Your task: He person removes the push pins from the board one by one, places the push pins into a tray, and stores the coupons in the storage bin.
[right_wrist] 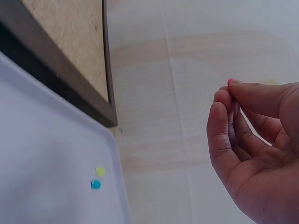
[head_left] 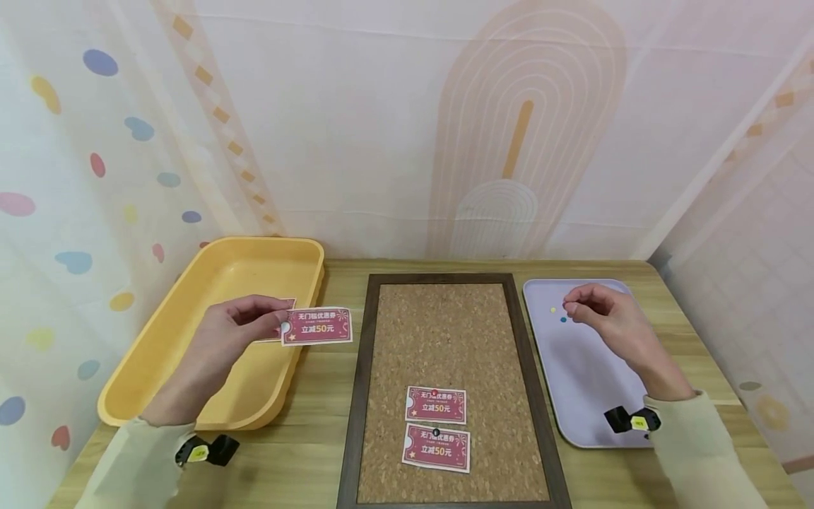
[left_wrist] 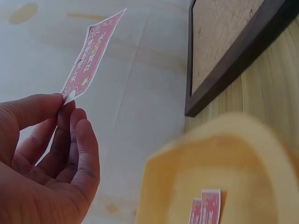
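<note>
My left hand (head_left: 219,336) pinches a pink paper coupon (head_left: 324,327) by one end between thumb and fingers, above the right side of the yellow bin. Two more coupons (left_wrist: 210,205) overlap on the bin floor. Over the lilac tray, my right hand (head_left: 610,325) pinches a tiny pink pushpin (right_wrist: 230,81); just its head peeks past the fingertips. Between the hands lies a framed cork board (head_left: 445,339). Low on it, one above the other, are an upper coupon (head_left: 426,408) with a red pin (head_left: 434,392) and a lower coupon (head_left: 422,451) with a black pin (head_left: 435,432).
The yellow bin (head_left: 311,249) stands at the left of the wooden table (head_left: 299,459). On the lilac tray (head_left: 591,424) at the right are a yellow pin (right_wrist: 100,171) and a teal pin (right_wrist: 95,184). A patterned curtain (head_left: 356,141) hangs behind the table.
</note>
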Available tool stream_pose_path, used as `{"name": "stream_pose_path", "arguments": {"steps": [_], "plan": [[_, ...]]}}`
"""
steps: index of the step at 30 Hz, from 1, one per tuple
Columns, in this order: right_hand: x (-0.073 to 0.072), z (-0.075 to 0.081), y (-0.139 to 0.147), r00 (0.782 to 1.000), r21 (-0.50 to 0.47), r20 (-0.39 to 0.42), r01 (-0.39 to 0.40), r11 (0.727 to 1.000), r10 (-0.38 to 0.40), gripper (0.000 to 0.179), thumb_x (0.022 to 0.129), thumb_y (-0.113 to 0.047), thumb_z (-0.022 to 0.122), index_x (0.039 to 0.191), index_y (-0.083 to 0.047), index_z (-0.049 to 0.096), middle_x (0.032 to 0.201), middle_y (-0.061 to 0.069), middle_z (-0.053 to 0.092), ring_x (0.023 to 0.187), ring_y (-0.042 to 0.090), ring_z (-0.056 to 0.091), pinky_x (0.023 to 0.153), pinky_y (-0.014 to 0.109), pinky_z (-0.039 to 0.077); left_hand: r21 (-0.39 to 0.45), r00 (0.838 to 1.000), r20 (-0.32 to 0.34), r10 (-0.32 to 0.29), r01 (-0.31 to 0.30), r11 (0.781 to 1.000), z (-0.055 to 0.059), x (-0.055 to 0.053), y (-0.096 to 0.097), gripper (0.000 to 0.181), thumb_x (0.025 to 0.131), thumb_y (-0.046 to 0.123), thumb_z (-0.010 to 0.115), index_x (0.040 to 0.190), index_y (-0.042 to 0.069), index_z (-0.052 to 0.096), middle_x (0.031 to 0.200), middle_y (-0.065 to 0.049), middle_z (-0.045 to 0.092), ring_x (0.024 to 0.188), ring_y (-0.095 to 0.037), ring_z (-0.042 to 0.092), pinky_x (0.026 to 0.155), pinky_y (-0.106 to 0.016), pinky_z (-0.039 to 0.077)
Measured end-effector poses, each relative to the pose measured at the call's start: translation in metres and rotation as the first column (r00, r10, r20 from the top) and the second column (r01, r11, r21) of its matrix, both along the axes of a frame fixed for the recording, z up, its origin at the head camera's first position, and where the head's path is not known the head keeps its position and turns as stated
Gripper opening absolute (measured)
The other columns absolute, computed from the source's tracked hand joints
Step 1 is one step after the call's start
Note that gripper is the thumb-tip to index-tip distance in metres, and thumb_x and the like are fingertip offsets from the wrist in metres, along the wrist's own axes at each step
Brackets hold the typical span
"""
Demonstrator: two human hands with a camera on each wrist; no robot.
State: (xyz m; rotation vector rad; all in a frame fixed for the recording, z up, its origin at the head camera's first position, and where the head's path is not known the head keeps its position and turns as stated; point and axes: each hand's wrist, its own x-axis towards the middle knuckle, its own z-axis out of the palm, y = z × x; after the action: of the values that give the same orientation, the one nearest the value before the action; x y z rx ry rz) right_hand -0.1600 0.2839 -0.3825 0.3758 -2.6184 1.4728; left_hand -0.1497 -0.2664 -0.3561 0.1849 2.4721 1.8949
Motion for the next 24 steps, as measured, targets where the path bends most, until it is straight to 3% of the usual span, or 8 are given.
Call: {"name": "stream_pose_path", "arguments": {"steps": [10, 16, 24], "plan": [[-0.002, -0.009, 0.018, 0.999, 0.028, 0.024, 0.042, 0.999, -0.043, 0.014, 0.102, -0.003, 0.062, 0.111, 0.007, 0.066, 0.098, 0.005, 0.069, 0.086, 0.013, 0.064, 0.077, 0.017, 0.053, 0.009, 1.000, 0.024, -0.012, 0.011, 1.000, -0.001, -0.009, -0.031, 0.010, 0.098, 0.010, 0.072, 0.107, 0.008, 0.077, 0.097, 0.004, 0.076, 0.080, -0.010, 0.069, 0.074, -0.023, 0.058], [-0.006, -0.014, 0.027, 0.996, 0.033, 0.049, 0.067, 0.997, -0.068, 0.016, 0.102, -0.003, 0.062, 0.113, 0.008, 0.065, 0.097, -0.004, 0.067, 0.085, 0.008, 0.062, 0.076, 0.016, 0.052, 0.042, 0.999, 0.037, -0.029, 0.027, 0.999, -0.004, -0.014, -0.049, 0.012, 0.099, 0.007, 0.070, 0.108, 0.008, 0.077, 0.099, 0.005, 0.075, 0.084, -0.009, 0.069, 0.079, -0.022, 0.058], [-0.010, -0.021, 0.035, 0.992, 0.045, 0.082, 0.091, 0.995, -0.095, 0.017, 0.102, -0.002, 0.062, 0.114, 0.009, 0.065, 0.096, -0.006, 0.067, 0.084, 0.008, 0.062, 0.075, 0.017, 0.053, -0.033, 0.995, 0.075, -0.072, 0.075, 0.997, -0.004, -0.022, -0.070, 0.015, 0.101, 0.008, 0.066, 0.112, 0.004, 0.077, 0.103, 0.007, 0.076, 0.091, -0.008, 0.070, 0.082, -0.021, 0.057]]}}
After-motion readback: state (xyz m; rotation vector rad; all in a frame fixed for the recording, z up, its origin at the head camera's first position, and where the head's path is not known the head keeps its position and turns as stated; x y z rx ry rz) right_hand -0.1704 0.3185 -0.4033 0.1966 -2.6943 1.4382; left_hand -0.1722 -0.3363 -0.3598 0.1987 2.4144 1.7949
